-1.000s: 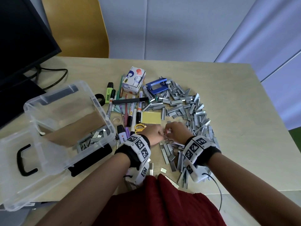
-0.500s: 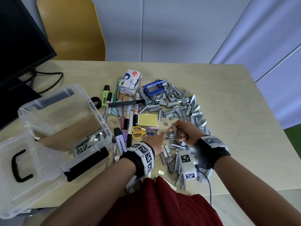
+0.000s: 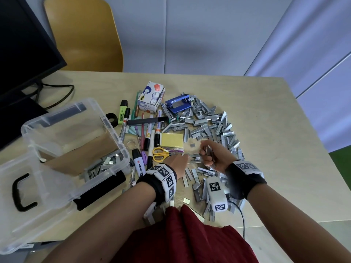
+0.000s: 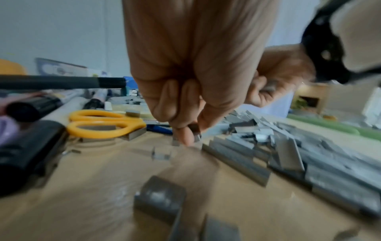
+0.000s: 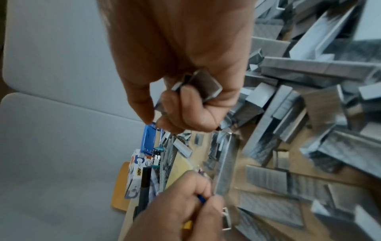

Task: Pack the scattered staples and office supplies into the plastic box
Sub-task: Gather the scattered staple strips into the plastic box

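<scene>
A heap of grey staple strips (image 3: pixel 209 126) covers the table right of centre. My right hand (image 3: pixel 209 153) is raised over its near edge, fingers curled round a few staple strips (image 5: pixel 204 86). Just left of it, my left hand (image 3: pixel 180 161) is down at the tabletop. Its fingertips pinch a short staple strip (image 4: pixel 196 131). The clear plastic box (image 3: pixel 114 133) stands open at the left with several staple strips (image 3: pixel 106 162) inside. Its lid (image 3: pixel 28 196), with a black handle, lies towards me.
Between box and heap lie yellow scissors (image 3: pixel 160 154), a yellow sticky-note pad (image 3: pixel 171 139), markers and pens (image 3: pixel 152 130), a blue punch (image 3: pixel 178 104) and a small carton (image 3: pixel 152 97). A monitor (image 3: pixel 22 54) and cables sit far left. A yellow chair (image 3: pixel 85 35) stands behind.
My right hand has turned over and lifted with staple strips in its fist. The left hand has stayed at the table beside it, picking at small strips.
</scene>
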